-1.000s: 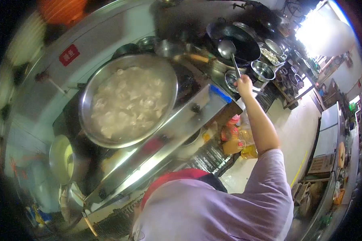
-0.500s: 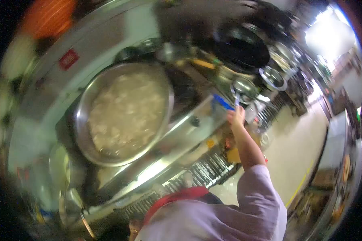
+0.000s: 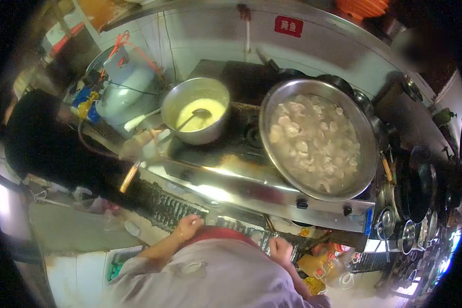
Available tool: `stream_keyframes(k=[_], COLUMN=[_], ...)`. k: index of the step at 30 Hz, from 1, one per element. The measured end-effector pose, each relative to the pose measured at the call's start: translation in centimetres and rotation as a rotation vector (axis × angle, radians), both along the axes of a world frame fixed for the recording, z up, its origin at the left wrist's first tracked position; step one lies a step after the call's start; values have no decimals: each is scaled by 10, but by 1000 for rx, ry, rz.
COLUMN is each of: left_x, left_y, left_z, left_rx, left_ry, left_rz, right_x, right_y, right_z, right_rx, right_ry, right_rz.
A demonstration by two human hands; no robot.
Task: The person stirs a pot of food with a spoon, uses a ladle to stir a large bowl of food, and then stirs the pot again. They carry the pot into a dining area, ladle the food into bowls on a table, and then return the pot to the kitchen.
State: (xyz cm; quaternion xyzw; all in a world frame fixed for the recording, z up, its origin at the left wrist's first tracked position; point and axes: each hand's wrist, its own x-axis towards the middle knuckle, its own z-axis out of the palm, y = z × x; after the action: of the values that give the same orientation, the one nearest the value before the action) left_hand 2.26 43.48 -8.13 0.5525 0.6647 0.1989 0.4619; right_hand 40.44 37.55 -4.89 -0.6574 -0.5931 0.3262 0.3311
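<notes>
My left hand is loosely closed at my waist, beside the red cloth at my front. On the other side of that cloth, my right hand is curled closed, and nothing shows in it. Beyond my hands is the steel stove. A wide metal basin on it holds pale pieces in cloudy liquid. Left of the basin stands a smaller pot with yellow liquid. A ladle with a wooden handle rests its bowl in that liquid.
At the left, a person in dark sleeves has a blurred hand by the ladle and pot handle. Behind is a grey rounded container. Metal ladles and dark woks crowd the right; bottles stand low.
My view has swung left, bringing the smaller pot and the other person into clear sight. My right hand has left the ladle at the right and come back to my waist.
</notes>
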Motion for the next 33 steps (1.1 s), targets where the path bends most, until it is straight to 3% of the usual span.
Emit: stream_keyframes(k=[2,5,6,11,14,17,19,23,27,30,33], left_x=[-2,-4,-11,-71,-101,-114,-120,-122,-126,-128,-124], left_y=[19,54,63,103,124,143,156,181,194,195,197], left_z=[2,93,108,130,134,141,137,168,179,177,178], left_rx=[100,-151,-112,56,-101,-243,-292,-515,-723,-814,-811], left_ry=[-146,-544,-630,-991,-1393,-1626,-1782,-1893,-2001,-1991,-2025], left_rz=[15,216,284,497,614,440,207,-73,-301,-226,-226], right_x=[-30,-83,-102,-195,-241,-265,-271,-254,-232,-240,-244], right_y=[46,105,122,195,231,254,264,277,286,296,292], right_z=[31,95,120,193,218,227,235,249,261,258,259], right_rx=[268,587,706,728,636,679,693,637,707,702,540], right_ry=[-46,-104,-134,-287,-478,-672,-855,-1040,-882,-1085,-1009], right_rz=[89,186,210,357,525,508,487,463,398,420,502])
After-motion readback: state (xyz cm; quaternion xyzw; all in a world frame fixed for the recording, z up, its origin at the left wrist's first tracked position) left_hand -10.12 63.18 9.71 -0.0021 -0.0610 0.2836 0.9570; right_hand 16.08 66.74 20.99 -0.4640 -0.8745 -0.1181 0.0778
